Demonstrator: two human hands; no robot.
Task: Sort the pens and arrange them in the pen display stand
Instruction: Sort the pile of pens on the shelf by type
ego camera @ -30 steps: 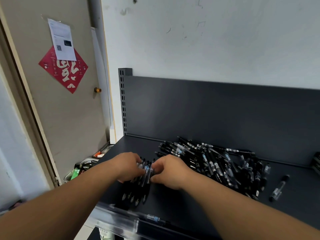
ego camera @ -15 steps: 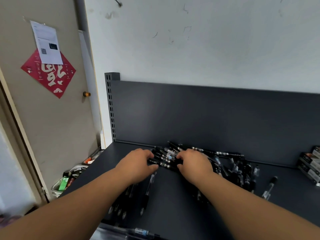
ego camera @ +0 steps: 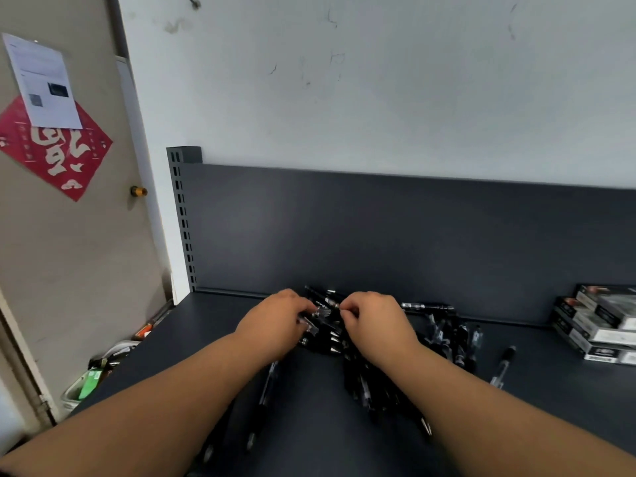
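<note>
Head: left hand (ego camera: pixel 275 327), right hand (ego camera: pixel 377 327) closer, pinching pens (ego camera: pixel 325 340).

left hand (ego camera: pixel 275 327) centre frame, fingers curled, gripping pens (ego camera: pixel 325 340) | right hand (ego camera: pixel 377 327) just beside it, fingers curled, pinching pens | bare forearms (ego camera: pixel 165 407) reach in from the lower corners

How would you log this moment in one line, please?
phase: sorting | left hand: grips pens | right hand: grips pens | boxes: stacked, right
</note>
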